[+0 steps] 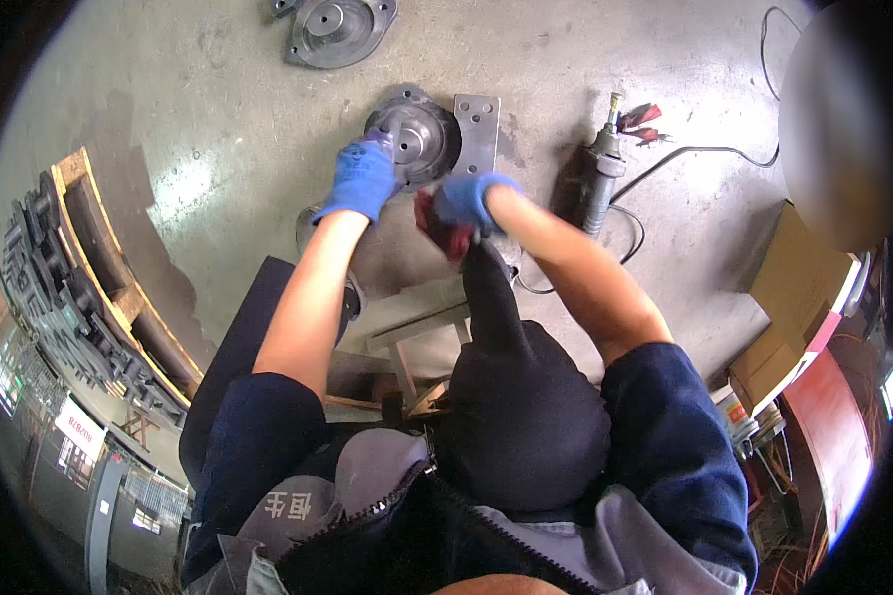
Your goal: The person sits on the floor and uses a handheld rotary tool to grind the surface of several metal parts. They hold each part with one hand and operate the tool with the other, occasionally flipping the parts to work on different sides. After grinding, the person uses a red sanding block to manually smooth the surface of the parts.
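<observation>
My left hand point(360, 178), in a blue glove, grips the left edge of a round dark metal flange point(429, 134) on the grey surface ahead of me. The flange has a raised ring, a centre hole and small bolt holes near its rim. My gloved right hand point(471, 201) is closed on a dark red rag point(443, 230), just nearer to me than the flange, and is smeared by motion. Against the flange's right side lies a flat metal plate point(478, 129) with several holes. My left fingertips are partly hidden at the flange's edge.
Another flange point(339, 32) lies at the far edge. To the right are a corded grinder-like power tool point(599, 178) and red cloth scraps point(640, 121). A wooden pallet point(119, 268) with metal parts stands left; a cardboard box point(799, 288) stands right.
</observation>
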`<control>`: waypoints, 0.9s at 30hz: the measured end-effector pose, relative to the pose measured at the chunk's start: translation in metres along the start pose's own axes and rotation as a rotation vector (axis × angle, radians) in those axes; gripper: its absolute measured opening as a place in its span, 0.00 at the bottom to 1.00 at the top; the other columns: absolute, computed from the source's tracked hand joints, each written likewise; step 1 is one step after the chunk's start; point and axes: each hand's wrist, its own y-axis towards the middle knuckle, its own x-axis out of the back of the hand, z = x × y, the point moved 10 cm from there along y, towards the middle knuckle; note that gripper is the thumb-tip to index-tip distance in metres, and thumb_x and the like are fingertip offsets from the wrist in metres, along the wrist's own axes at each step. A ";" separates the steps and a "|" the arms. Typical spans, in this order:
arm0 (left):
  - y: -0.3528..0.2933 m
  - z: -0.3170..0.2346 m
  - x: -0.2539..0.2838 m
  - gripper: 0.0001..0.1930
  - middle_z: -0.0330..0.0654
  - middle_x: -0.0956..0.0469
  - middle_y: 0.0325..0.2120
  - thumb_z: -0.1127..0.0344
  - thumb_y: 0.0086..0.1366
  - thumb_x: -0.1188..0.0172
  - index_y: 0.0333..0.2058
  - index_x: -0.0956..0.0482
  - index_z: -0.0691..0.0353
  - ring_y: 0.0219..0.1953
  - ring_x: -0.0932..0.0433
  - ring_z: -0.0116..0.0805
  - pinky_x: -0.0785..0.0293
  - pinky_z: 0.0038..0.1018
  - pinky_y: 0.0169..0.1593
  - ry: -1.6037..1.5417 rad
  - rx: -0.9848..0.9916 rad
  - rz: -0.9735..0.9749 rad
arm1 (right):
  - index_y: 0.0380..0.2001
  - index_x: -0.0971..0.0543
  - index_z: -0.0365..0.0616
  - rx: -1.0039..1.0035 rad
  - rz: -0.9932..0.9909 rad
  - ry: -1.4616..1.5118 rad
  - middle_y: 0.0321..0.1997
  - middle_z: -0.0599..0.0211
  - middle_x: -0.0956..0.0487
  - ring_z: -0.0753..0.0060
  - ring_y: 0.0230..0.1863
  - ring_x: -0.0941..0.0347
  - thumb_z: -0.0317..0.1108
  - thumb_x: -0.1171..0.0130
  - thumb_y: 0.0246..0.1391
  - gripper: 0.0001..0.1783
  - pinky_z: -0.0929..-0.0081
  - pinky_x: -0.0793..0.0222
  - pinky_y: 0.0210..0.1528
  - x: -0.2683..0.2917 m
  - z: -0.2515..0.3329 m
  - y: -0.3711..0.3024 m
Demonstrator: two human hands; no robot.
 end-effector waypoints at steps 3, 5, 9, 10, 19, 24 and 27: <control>-0.001 0.006 0.009 0.37 0.53 0.23 0.41 0.54 0.48 0.33 0.57 0.36 0.51 0.39 0.21 0.51 0.24 0.42 0.42 0.069 -0.135 -0.025 | 0.39 0.18 0.48 -0.025 -0.251 0.026 0.42 0.56 0.20 0.50 0.40 0.23 0.52 0.55 0.59 0.22 0.63 0.27 0.44 0.034 0.035 -0.083; 0.012 0.012 -0.011 0.37 0.51 0.23 0.40 0.53 0.48 0.34 0.59 0.37 0.45 0.37 0.21 0.51 0.24 0.42 0.42 0.149 -0.231 0.002 | 0.46 0.23 0.47 -0.185 -0.380 0.333 0.41 0.51 0.22 0.49 0.46 0.26 0.55 0.51 0.55 0.26 0.58 0.30 0.46 0.020 -0.020 -0.067; 0.002 0.000 0.004 0.36 0.51 0.21 0.35 0.52 0.49 0.35 0.58 0.36 0.43 0.36 0.21 0.52 0.24 0.42 0.41 0.109 -0.303 -0.196 | 0.43 0.21 0.45 -0.367 -0.424 0.177 0.42 0.47 0.21 0.46 0.42 0.23 0.49 0.50 0.57 0.21 0.55 0.28 0.45 0.061 -0.022 -0.096; 0.001 0.006 0.000 0.36 0.52 0.21 0.35 0.51 0.49 0.35 0.58 0.36 0.43 0.36 0.21 0.53 0.24 0.42 0.41 0.071 -0.190 -0.153 | 0.39 0.20 0.45 -0.406 -0.524 0.190 0.38 0.45 0.21 0.45 0.40 0.23 0.44 0.47 0.53 0.17 0.56 0.27 0.44 0.076 -0.029 -0.108; -0.003 0.007 -0.040 0.45 0.60 0.24 0.42 0.45 0.48 0.33 0.61 0.41 0.62 0.43 0.24 0.61 0.26 0.43 0.45 -0.301 0.253 -0.222 | 0.34 0.19 0.47 -0.083 -0.551 -0.030 0.35 0.52 0.19 0.55 0.37 0.21 0.38 0.49 0.54 0.12 0.63 0.26 0.41 0.229 0.041 -0.084; -0.001 -0.002 -0.028 0.44 0.62 0.23 0.35 0.42 0.49 0.37 0.57 0.39 0.69 0.36 0.22 0.59 0.25 0.45 0.40 -0.261 0.242 -0.278 | 0.38 0.18 0.44 0.002 -0.369 -0.414 0.42 0.53 0.20 0.53 0.44 0.22 0.38 0.47 0.52 0.15 0.63 0.26 0.45 0.193 0.054 -0.013; -0.004 -0.002 -0.028 0.41 0.60 0.23 0.33 0.43 0.50 0.37 0.55 0.37 0.65 0.33 0.21 0.58 0.24 0.46 0.38 -0.209 0.238 -0.273 | 0.39 0.18 0.43 -0.036 -0.407 -0.318 0.41 0.53 0.19 0.54 0.44 0.22 0.40 0.45 0.51 0.16 0.63 0.27 0.46 0.181 0.038 -0.015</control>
